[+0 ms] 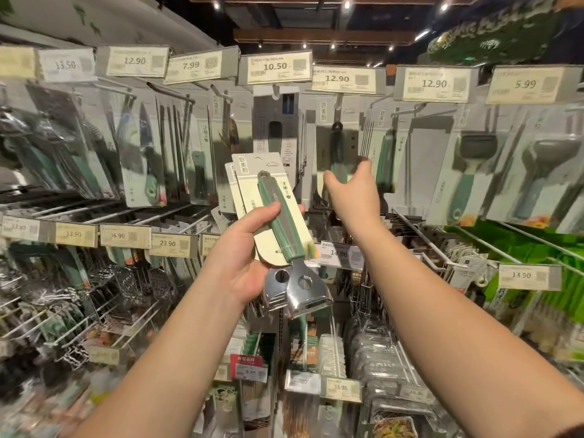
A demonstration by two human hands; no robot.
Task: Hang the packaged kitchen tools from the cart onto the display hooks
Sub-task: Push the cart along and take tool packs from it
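My left hand grips a small stack of packaged peelers at chest height. They have green handles, shiny metal heads pointing down and pale backing cards with hang holes at the top. My right hand reaches up to the top row. Its thumb and fingers close round the lower end of a hanging package that holds a green-handled tool. That package hangs on a display hook under a 12.90 price tag. The cart is out of view.
The top row is packed with hanging carded tools under price tags. Bare hook rods jut out at mid left. Lower rows hold metal graters and wrapped packs. Green packs sit at the right.
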